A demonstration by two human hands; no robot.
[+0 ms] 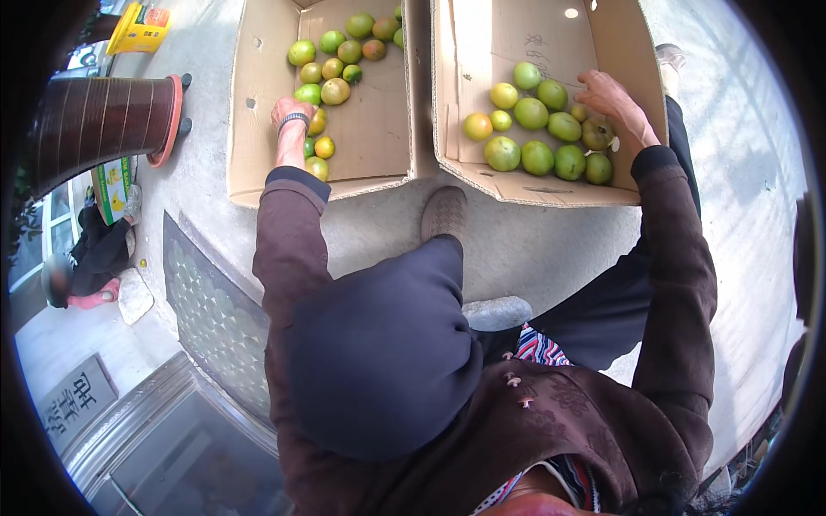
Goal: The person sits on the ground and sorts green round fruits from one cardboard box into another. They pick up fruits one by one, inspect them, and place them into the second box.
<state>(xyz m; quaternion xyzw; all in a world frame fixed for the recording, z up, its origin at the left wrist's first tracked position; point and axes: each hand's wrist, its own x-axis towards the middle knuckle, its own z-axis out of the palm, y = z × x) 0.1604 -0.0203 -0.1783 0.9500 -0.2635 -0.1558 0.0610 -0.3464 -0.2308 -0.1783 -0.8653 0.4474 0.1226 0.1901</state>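
Observation:
Two cardboard boxes lie before me on the floor, side by side. My left hand (293,113) is inside the left box (374,138), back upward beside a green fruit (308,94) and a yellowish fruit (317,121). Its fingertips are hidden, so I cannot see whether it grips anything. My right hand (610,97) is above the fruit in the right box (490,39), fingers apart with nothing visible in them. A small fruit (579,113) lies just below it, near a dark greenish-brown fruit (597,133). Round green, yellow and orange-tinged fruit are loose in both boxes.
My shoe (445,213) rests just before the gap between the boxes. To the left stand a brown ribbed pot (103,122) on a wheeled base (169,121) and a yellow bucket (141,29). Another person (103,258) sits farther left, by a printed carton (113,190).

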